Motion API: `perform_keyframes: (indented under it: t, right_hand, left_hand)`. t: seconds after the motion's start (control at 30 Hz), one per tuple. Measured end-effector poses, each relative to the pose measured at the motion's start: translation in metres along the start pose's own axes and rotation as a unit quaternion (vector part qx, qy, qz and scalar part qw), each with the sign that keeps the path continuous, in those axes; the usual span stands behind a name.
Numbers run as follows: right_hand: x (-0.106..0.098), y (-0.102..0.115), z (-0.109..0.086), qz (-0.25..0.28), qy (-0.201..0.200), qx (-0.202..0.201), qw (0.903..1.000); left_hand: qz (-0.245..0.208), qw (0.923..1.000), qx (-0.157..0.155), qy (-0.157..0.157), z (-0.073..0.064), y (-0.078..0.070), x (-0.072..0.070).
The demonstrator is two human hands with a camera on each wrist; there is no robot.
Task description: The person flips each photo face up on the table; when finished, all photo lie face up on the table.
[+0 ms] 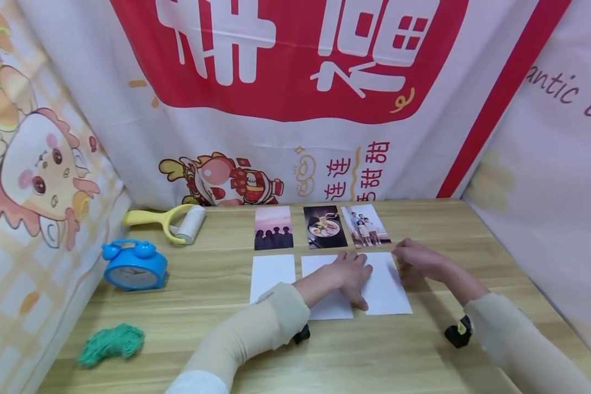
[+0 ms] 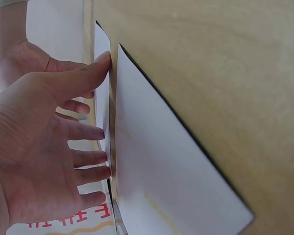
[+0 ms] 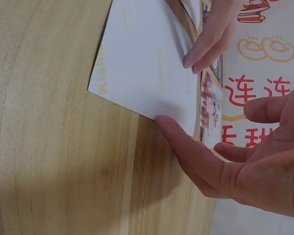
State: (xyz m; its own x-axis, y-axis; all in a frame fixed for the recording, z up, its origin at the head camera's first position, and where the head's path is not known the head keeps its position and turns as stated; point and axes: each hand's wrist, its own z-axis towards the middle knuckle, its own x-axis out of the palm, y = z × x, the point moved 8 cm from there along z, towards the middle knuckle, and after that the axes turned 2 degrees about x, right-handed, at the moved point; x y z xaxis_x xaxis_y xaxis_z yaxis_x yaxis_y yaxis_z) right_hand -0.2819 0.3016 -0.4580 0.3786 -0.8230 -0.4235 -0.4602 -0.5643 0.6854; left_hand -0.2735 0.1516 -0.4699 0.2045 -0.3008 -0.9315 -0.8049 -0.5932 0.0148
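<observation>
Three photo-sized white cards lie in a front row: a left card [image 1: 273, 276], a middle card [image 1: 331, 306] and a right card [image 1: 386, 284]. Faint yellow print shows on the right card [image 3: 137, 63] in the right wrist view. My left hand [image 1: 349, 276] spreads its fingers over the gap between the middle and right cards, fingertips on the right card's left edge. At that card's other side is my right hand [image 1: 417, 261], its thumb [image 3: 176, 134] against the edge and its other fingers loose, gripping nothing.
Behind the cards lie three photos: a sunset group [image 1: 273, 227], a food plate [image 1: 325, 227] and a family [image 1: 366, 225]. At left are a yellow-handled lint roller [image 1: 192, 224], a blue alarm clock [image 1: 135, 267] and green yarn [image 1: 112, 343]. Printed cloth [image 1: 295, 126] hangs along the back.
</observation>
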Motion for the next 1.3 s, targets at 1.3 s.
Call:
perform_keyframes:
  t: [1.3]
  right_hand:
    - [0.001,-0.015,-0.015,0.246,0.012,-0.098,0.9641]
  left_hand:
    - [-0.351,0.9339,0.002,-0.067,0.008,0.007,-0.011]
